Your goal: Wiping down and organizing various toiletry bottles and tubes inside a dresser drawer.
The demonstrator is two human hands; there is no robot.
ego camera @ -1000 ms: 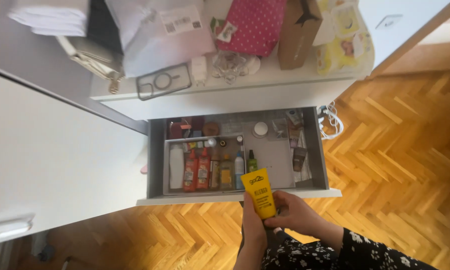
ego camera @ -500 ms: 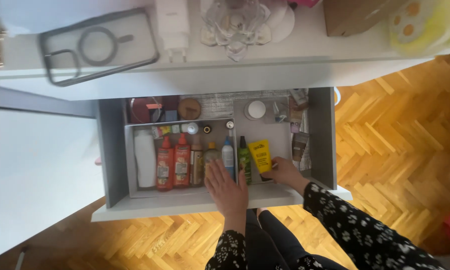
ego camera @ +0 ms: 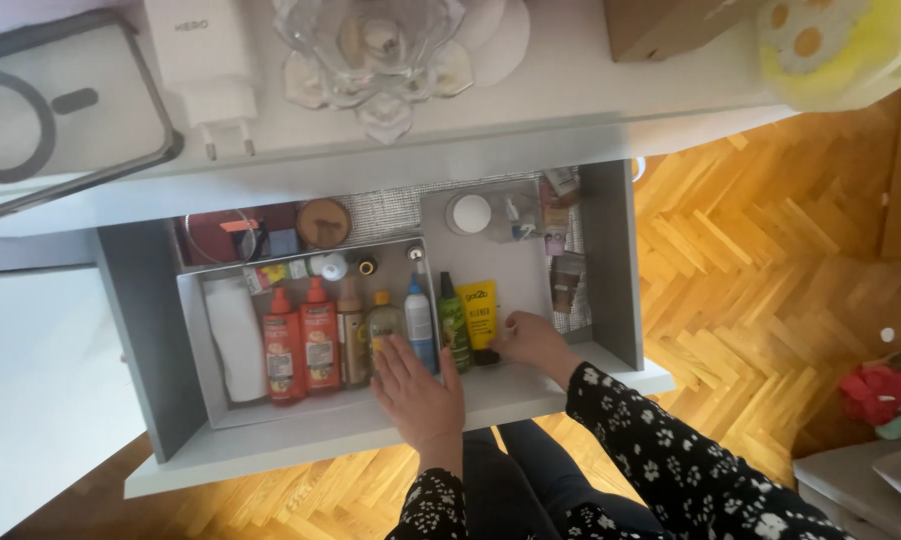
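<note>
An open grey drawer (ego camera: 610, 260) holds a row of upright-lying bottles: a white one (ego camera: 232, 340), two orange ones (ego camera: 300, 345), a blue-and-white one (ego camera: 420, 320) and a green one (ego camera: 453, 320). A yellow tube (ego camera: 480, 310) lies next to the green bottle, cap toward me. My right hand (ego camera: 532, 342) has its fingertips pinched on the tube's cap end. My left hand (ego camera: 415, 385) lies flat with fingers spread over the near ends of the middle bottles, holding nothing.
On the white top above the drawer sit a clear phone case (ego camera: 40, 110), a white charger plug (ego camera: 205, 70), a glass flower-shaped dish (ego camera: 370, 50), a cardboard box (ego camera: 670, 20) and a yellow pack (ego camera: 840, 40). Small jars fill the drawer's back. Parquet floor (ego camera: 750, 270) lies to the right.
The yellow tube went from held up in both hands in front of the drawer to lying inside beside the green bottle. My left hand let go and spread over the bottles. The view moved closer.
</note>
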